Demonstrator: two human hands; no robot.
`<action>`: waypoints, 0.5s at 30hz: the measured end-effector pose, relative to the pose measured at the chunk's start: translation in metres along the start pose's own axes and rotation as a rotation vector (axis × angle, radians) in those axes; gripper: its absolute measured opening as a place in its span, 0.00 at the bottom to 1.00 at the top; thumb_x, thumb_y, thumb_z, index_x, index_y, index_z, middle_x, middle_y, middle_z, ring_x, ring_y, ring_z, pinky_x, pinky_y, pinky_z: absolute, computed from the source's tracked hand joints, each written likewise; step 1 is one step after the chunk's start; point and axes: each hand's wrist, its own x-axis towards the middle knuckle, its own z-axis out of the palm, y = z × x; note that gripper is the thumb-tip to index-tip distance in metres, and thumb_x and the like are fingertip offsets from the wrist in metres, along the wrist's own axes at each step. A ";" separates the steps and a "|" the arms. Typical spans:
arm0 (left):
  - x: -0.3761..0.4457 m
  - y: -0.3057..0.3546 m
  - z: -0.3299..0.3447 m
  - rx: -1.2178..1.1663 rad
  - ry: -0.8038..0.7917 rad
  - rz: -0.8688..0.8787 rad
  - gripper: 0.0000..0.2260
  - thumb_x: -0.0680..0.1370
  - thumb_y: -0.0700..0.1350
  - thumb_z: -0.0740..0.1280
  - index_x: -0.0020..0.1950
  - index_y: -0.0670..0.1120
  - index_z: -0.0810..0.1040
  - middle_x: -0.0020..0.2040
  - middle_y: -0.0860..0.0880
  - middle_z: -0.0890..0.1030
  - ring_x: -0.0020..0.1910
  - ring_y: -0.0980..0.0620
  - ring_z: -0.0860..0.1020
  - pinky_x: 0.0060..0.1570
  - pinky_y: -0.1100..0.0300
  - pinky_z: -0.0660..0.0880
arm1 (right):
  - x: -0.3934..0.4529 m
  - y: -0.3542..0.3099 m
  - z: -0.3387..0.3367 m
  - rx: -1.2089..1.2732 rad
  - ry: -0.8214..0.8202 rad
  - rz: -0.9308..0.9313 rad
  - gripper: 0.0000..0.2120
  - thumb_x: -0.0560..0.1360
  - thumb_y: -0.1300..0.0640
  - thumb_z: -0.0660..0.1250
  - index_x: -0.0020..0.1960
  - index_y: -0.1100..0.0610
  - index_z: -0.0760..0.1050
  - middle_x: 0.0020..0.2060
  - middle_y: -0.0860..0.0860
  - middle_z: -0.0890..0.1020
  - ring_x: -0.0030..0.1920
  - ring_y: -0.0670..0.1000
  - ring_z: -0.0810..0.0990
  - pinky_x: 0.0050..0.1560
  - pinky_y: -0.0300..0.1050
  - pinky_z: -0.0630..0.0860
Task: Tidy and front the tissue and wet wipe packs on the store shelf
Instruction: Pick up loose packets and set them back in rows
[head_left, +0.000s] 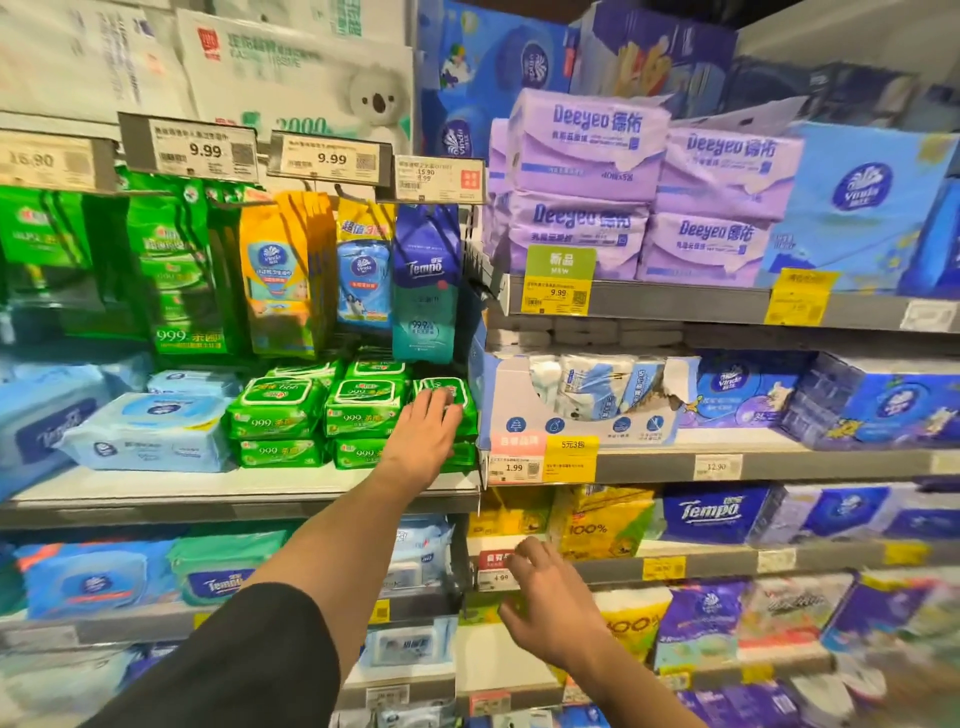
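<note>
One green wipe pack (448, 397) — under left fingers (434, 402)

Left hand (423, 434) is laid flat, fingers straight, on the rightmost green wet wipe pack (451, 400) in a stacked row on the shelf (244, 491). Right hand (553, 605) is held lower, fingers loosely spread, in front of a red price tag (493, 571), nothing gripped. Purple Deeyeo tissue packs (587, 150) are stacked upper right.
</note>
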 end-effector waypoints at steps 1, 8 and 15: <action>0.001 0.001 -0.001 0.013 -0.005 -0.008 0.27 0.76 0.47 0.69 0.71 0.45 0.61 0.73 0.42 0.61 0.71 0.42 0.60 0.70 0.47 0.62 | 0.005 -0.003 -0.006 -0.034 0.022 -0.012 0.25 0.78 0.43 0.60 0.72 0.51 0.66 0.73 0.52 0.64 0.74 0.55 0.60 0.74 0.51 0.61; -0.011 -0.008 -0.011 -0.054 -0.011 -0.066 0.33 0.78 0.62 0.60 0.77 0.48 0.53 0.78 0.45 0.53 0.78 0.42 0.49 0.74 0.39 0.46 | 0.057 -0.039 -0.044 -0.073 0.066 -0.027 0.40 0.77 0.31 0.53 0.81 0.47 0.44 0.80 0.51 0.40 0.79 0.57 0.38 0.77 0.58 0.43; -0.055 -0.056 -0.049 -0.113 0.070 -0.151 0.36 0.75 0.65 0.60 0.77 0.49 0.57 0.78 0.42 0.55 0.77 0.41 0.52 0.73 0.40 0.50 | 0.079 -0.083 -0.066 -0.070 0.049 0.022 0.49 0.73 0.25 0.53 0.80 0.51 0.37 0.78 0.52 0.33 0.78 0.63 0.38 0.76 0.65 0.42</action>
